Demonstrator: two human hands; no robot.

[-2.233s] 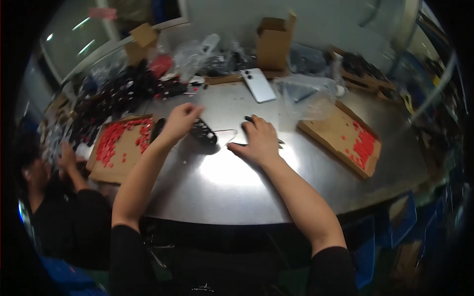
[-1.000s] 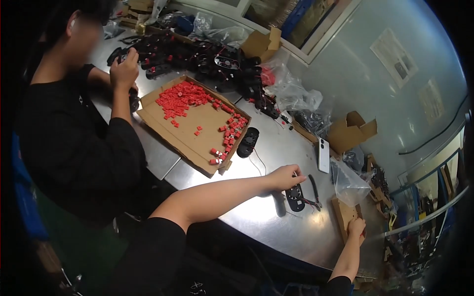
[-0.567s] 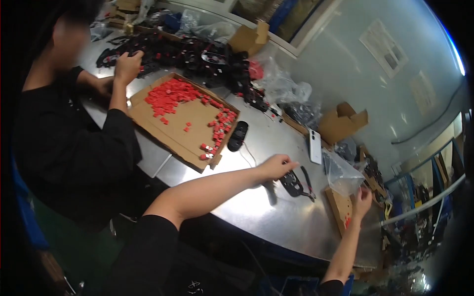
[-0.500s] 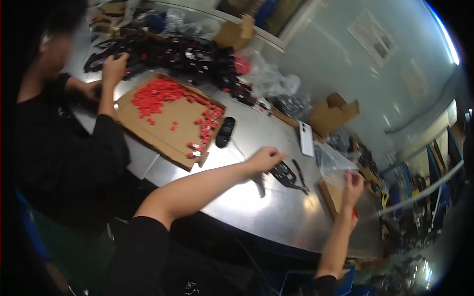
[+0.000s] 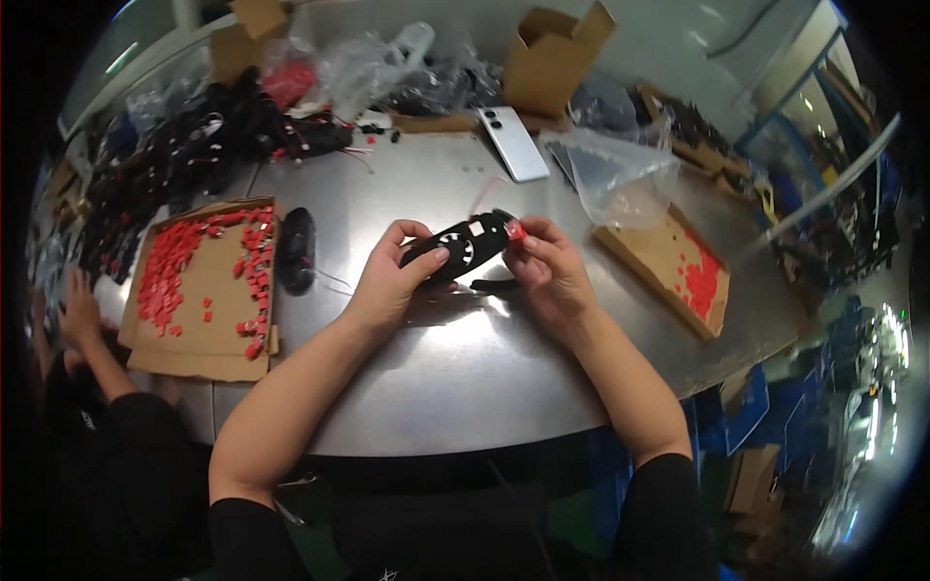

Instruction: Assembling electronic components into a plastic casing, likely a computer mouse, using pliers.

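black part [image 5: 463, 247] between both hands (small red piece [image 5: 516, 232] at right)

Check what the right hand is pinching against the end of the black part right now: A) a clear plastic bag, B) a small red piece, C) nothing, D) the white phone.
B: the right hand pinches a small red piece at the end of the black part, which the left hand holds.

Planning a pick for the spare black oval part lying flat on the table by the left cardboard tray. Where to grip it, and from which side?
Grip the black oval part across its narrow middle, coming straight down from above. It lies flat on the metal table with its long axis running away from the person, and its right side is bare. The cardboard tray crowds its left edge, so a top pinch probably suits best.
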